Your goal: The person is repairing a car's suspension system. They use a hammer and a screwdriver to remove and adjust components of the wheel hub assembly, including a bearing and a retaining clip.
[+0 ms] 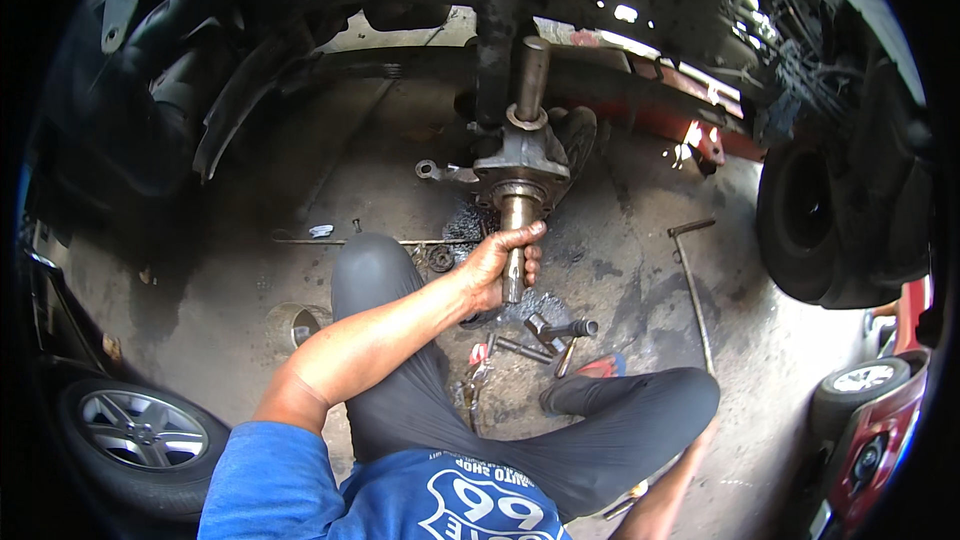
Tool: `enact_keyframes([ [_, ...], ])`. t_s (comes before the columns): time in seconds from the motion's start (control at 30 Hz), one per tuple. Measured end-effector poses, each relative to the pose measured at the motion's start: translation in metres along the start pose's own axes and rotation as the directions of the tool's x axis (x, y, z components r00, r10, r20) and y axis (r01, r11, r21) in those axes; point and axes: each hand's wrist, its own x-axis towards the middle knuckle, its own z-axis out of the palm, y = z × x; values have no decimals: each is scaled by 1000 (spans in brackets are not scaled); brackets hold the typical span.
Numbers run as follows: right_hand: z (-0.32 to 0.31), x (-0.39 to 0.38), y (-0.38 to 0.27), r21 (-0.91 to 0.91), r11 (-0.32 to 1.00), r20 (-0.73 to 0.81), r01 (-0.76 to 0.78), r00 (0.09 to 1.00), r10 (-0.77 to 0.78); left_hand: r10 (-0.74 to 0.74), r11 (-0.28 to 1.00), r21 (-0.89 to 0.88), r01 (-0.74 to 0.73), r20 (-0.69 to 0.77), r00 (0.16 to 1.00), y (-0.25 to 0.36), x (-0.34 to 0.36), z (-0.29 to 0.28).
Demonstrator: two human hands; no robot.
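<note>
Clasping the shiny cylindrical steel shaft (517,212), the bare left hand (500,258) is curling its fingers around it — the shaft is jutting from a grey flanged metal housing (518,153) toward the person. The right hand is lying out of view, fingers unknown. Grime is seemingly coating the grip — a greasy palm could be slipping, knuckles striking metal.

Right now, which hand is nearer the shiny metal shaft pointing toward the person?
Left. The left hand grips the shaft; the right hand is hidden, its forearm at lower right beside the bent right knee, away from it.
</note>
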Motion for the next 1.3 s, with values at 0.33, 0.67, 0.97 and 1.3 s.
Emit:
enact_keyframes([
  [0.33, 144, -113, -544, 753, 353, 83, 555, 452, -888, 80, 993, 85, -78, -13, 997, -6, -3, 10],
  [0.67, 244, -122, -611, 451, 315, -246, 835, 456, -855, 69, 994, 86, -62, -72, 995, -3, -6, 14],
  [0.97, 240, -117, -614, 713, 391, -42, 582, 593, -804, 64, 995, 79, -57, -97, 993, -6, -2, 13],
  [1.3, 247, -104, -612, 646, 224, -188, 730, 437, -880, 89, 993, 88, -80, -96, 991, -5, -4, 11],
])
